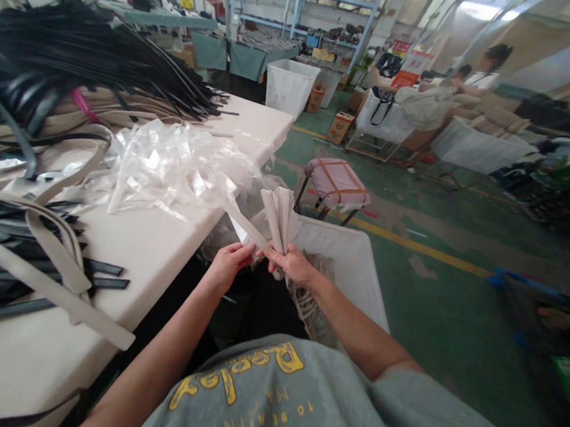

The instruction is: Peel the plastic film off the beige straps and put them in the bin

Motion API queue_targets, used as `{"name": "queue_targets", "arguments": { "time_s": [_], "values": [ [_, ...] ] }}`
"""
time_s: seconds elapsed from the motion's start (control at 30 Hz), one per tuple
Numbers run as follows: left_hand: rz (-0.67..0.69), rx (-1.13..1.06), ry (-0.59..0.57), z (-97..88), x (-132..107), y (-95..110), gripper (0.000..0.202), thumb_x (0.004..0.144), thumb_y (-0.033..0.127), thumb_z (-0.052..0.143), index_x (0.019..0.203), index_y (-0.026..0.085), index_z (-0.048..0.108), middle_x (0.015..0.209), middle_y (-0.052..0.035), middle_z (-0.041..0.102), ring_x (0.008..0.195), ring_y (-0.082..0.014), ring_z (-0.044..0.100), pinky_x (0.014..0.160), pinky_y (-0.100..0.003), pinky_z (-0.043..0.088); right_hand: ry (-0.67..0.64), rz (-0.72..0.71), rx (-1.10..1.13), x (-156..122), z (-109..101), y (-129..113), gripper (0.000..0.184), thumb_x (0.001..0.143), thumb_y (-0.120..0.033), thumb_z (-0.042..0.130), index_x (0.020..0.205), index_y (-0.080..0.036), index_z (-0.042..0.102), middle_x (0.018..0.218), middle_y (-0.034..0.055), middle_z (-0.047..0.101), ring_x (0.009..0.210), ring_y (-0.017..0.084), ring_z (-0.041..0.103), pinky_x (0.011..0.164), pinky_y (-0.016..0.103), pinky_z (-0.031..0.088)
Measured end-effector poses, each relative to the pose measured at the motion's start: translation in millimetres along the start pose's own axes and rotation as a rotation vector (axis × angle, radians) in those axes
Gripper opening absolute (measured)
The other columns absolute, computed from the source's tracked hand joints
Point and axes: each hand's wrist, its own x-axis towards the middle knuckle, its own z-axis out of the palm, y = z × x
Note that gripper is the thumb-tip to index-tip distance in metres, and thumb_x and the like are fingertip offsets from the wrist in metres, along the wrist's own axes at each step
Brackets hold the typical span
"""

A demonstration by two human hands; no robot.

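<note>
A fanned bundle of beige straps stands upright in my right hand, whose fingers are wrapped round its lower end. One more beige strap slants from that grip up to the left, toward the table edge. Just left of the bundle, my left hand is closed in a pinch on a thin white film strip running along this strap. The two hands nearly meet, and the fingertips partly hide what lies between them. A heap of clear, shiny film strips lies on the table just beyond.
On the pale table to my left are piled black straps and loose beige straps. A white bin with strips inside stands at my right. Beyond it is a pink-padded stool. Other people work farther back.
</note>
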Motion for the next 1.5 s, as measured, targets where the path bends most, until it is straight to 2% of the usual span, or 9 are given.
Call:
{"name": "queue_targets", "arguments": {
  "time_s": [0.17,0.3,0.43,0.53,0.63,0.83,1.07,1.33,1.5],
  "values": [
    [-0.121,-0.102,0.089,7.4,-5,0,0.021,0.071,0.019,0.085,0.083,0.009,0.071,0.079,-0.0087,0.075,0.066,-0.0154,0.069,0.066,-0.024,0.056,0.095,-0.023,0.118,-53,-40,-16,0.042,0.085,-0.055,0.066,0.096,-0.015,0.07,0.067,0.0001,0.066,0.045,0.006,0.046,0.052,0.023,0.043],
    [-0.16,-0.145,0.159,12.5,-2,-2,0.012,0.079,0.015,0.078,0.08,0.012,0.066,0.073,-0.0056,0.073,0.058,-0.0137,0.068,0.055,-0.021,0.054,0.147,0.054,0.138,-108,-72,-25,0.04,0.083,-0.053,0.069,0.096,-0.015,0.067,0.068,0.0007,0.068,0.038,0.004,0.041,0.039,0.019,0.034],
    [-0.151,-0.101,0.205,15.8,9,-11,0.022,0.078,0.021,0.081,0.073,0.013,0.061,0.063,-0.0021,0.068,0.048,-0.0118,0.062,0.049,-0.021,0.052,0.108,0.171,0.094,-143,-70,-15,0.042,0.083,-0.052,0.07,0.098,-0.013,0.066,0.063,0.0001,0.066,0.037,0.005,0.043,0.034,0.017,0.028],
    [-0.102,-0.087,0.264,16.2,16,-16,0.031,0.077,0.029,0.083,0.068,0.014,0.057,0.058,0.0005,0.063,0.045,-0.01,0.059,0.049,-0.02,0.051,0.078,0.205,0.111,-147,-53,2,0.043,0.085,-0.053,0.067,0.098,-0.012,0.066,0.064,0.0004,0.067,0.037,0.005,0.045,0.035,0.017,0.031],
    [-0.067,-0.137,0.309,14.5,14,-18,0.031,0.085,0.033,0.074,0.068,0.015,0.055,0.059,0.0007,0.062,0.048,-0.0108,0.061,0.055,-0.023,0.053,0.069,0.195,0.12,-142,-37,17,0.041,0.086,-0.052,0.066,0.099,-0.012,0.066,0.065,0.0001,0.067,0.038,0.005,0.047,0.038,0.018,0.035],
    [-0.097,-0.251,0.268,9.6,-7,-13,0.026,0.093,0.017,0.05,0.069,0.015,0.059,0.062,-0.0028,0.065,0.059,-0.0149,0.067,0.066,-0.028,0.058,0.077,0.192,0.123,-134,-27,18,0.042,0.085,-0.053,0.065,0.098,-0.013,0.065,0.063,-0.0002,0.067,0.038,0.005,0.046,0.036,0.017,0.034],
    [-0.155,-0.129,0.088,14.4,-15,-10,0.008,0.083,0.016,0.07,0.077,0.01,0.069,0.073,-0.0075,0.073,0.065,-0.0162,0.069,0.063,-0.025,0.056,0.133,0.185,0.053,-142,-20,15,0.039,0.085,-0.051,0.065,0.095,-0.014,0.066,0.056,-0.0028,0.062,0.036,0.005,0.043,0.034,0.017,0.032],
    [-0.218,-0.258,0.224,24.7,-16,-9,0.018,0.092,0.022,0.064,0.076,0.016,0.065,0.07,-0.0036,0.07,0.066,-0.0155,0.07,0.068,-0.026,0.06,0.142,0.109,-0.167,-149,-11,21,0.018,0.085,-0.027,0.063,0.095,-0.016,0.072,0.063,-0.0014,0.065,0.044,0.007,0.05,0.042,0.018,0.039],
    [-0.263,-0.29,0.215,25.1,-16,-9,0.015,0.093,0.023,0.064,0.08,0.016,0.065,0.072,-0.0043,0.07,0.067,-0.0166,0.07,0.064,-0.026,0.06,0.142,0.091,-0.163,-147,-12,22,0.02,0.086,-0.026,0.059,0.096,-0.017,0.073,0.062,-0.002,0.064,0.044,0.007,0.049,0.043,0.017,0.038]
  ]
}}
